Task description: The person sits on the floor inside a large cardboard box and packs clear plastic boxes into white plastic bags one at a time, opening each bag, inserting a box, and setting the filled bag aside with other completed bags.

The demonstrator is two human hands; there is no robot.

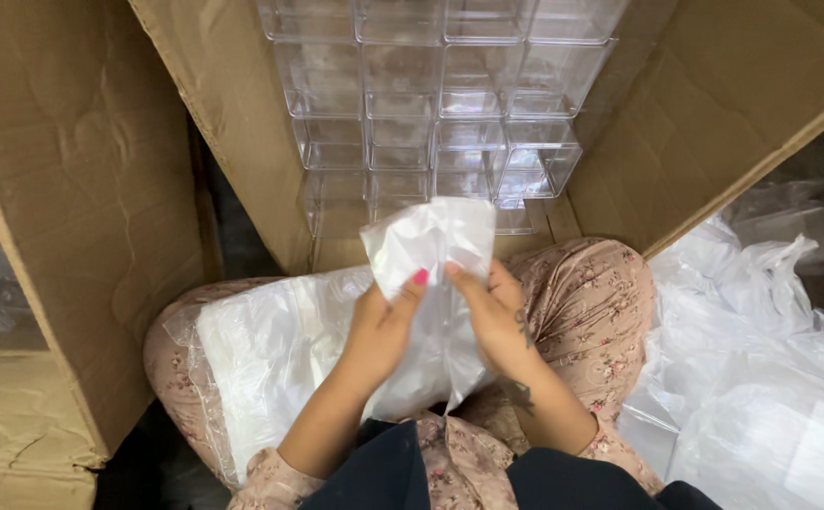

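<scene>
Both my hands hold one thin white plastic bag (431, 241) upright over my lap. My left hand (379, 326) pinches its left side with the thumb on top. My right hand (492, 316) grips its right side, thumb pressed near the bag's mouth. Under the bag, a flat stack of similar white bags in a clear wrapper (270, 345) lies across my left knee. Straight ahead stands an open cardboard box (714, 104) holding several stacked clear plastic containers (435, 94).
A second large cardboard box (72, 208) rises close on my left. Crumpled clear plastic bags (761, 368) pile up on the floor to my right. My legs in floral fabric (591, 302) fill the gap between the boxes.
</scene>
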